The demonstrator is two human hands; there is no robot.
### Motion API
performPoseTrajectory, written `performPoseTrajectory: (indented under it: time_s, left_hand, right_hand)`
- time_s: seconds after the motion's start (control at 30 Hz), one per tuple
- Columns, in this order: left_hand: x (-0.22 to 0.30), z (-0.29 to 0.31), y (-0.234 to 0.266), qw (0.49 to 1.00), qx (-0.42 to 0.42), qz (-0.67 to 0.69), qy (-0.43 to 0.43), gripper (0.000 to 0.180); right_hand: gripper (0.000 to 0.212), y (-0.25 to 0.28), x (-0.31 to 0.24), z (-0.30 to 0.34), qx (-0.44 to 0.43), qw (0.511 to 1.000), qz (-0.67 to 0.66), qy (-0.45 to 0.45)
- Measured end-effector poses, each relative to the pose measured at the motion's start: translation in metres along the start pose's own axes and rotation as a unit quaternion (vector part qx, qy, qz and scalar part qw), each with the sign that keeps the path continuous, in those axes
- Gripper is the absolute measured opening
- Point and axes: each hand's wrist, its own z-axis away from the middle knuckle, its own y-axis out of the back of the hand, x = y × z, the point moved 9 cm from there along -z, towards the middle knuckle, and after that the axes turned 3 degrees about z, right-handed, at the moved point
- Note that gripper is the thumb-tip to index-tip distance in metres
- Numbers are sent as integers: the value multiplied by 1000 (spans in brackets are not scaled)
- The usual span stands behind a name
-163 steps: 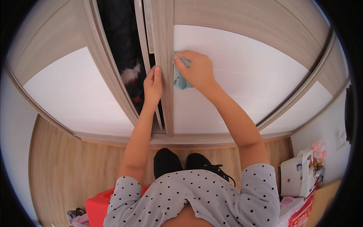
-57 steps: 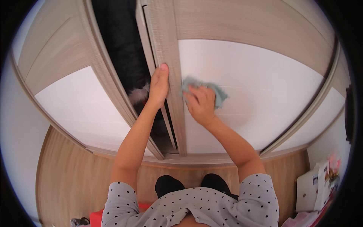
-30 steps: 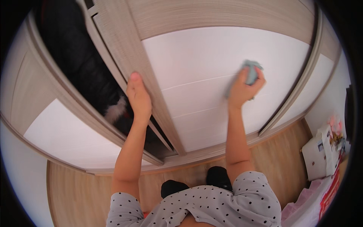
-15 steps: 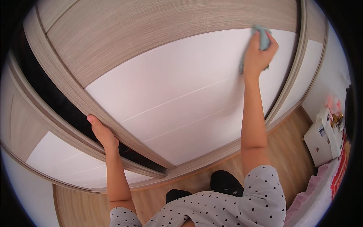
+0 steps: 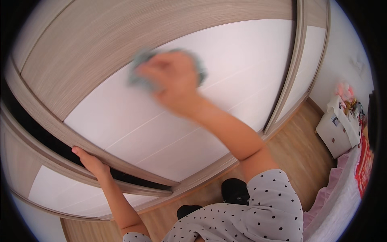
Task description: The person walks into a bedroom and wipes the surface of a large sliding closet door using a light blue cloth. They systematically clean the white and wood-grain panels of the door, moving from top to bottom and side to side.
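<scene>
My right hand [image 5: 175,78], smeared by motion, presses a grey-green cloth [image 5: 141,70] against the sliding wardrobe door. The cloth lies where the door's white panel [image 5: 242,60] meets the wood-grain band [image 5: 161,24] above it; bits of it show on both sides of my fingers. Lower left, my left hand [image 5: 92,163] grips the door's wood-grain edge frame [image 5: 52,113] beside a dark gap [image 5: 40,129]. One digit points up along the edge, while the other fingers are mostly hidden.
A second door [image 5: 60,185] with a white panel stands left of the gap. At right are a white cabinet [image 5: 332,137] with pink flowers [image 5: 344,90] and a bed with a pink ruffle [image 5: 322,193]. My dark-covered feet [image 5: 234,191] stand on the wooden floor [image 5: 286,141].
My right hand has swept the cloth left across the door from the white panel's upper right. My left hand stays on the door edge. The whole view has shifted slightly.
</scene>
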Motion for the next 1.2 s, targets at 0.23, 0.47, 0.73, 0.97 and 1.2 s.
performPoseTrajectory:
  time_s: [0.23,0.47,0.73,0.97,1.2]
  left_hand:
    - [-1,-1,-4,1000,-10,3,-9,79]
    - [-6,-11,10,1000,27,-7,7,78]
    - [20,9,6,981,129,-130,-68,82]
    - [68,39,-15,837,107,-379,-379,37]
    - [65,154,-148,671,-176,-367,-620,45]
  right_hand:
    - [32,173,231,28,197,931,196,-236]
    - [29,151,207,40,240,911,205,-265]
    - [26,71,81,35,-49,996,29,68]
    - [37,142,164,27,154,970,154,-107]
    - [42,146,167,30,153,980,90,-91]
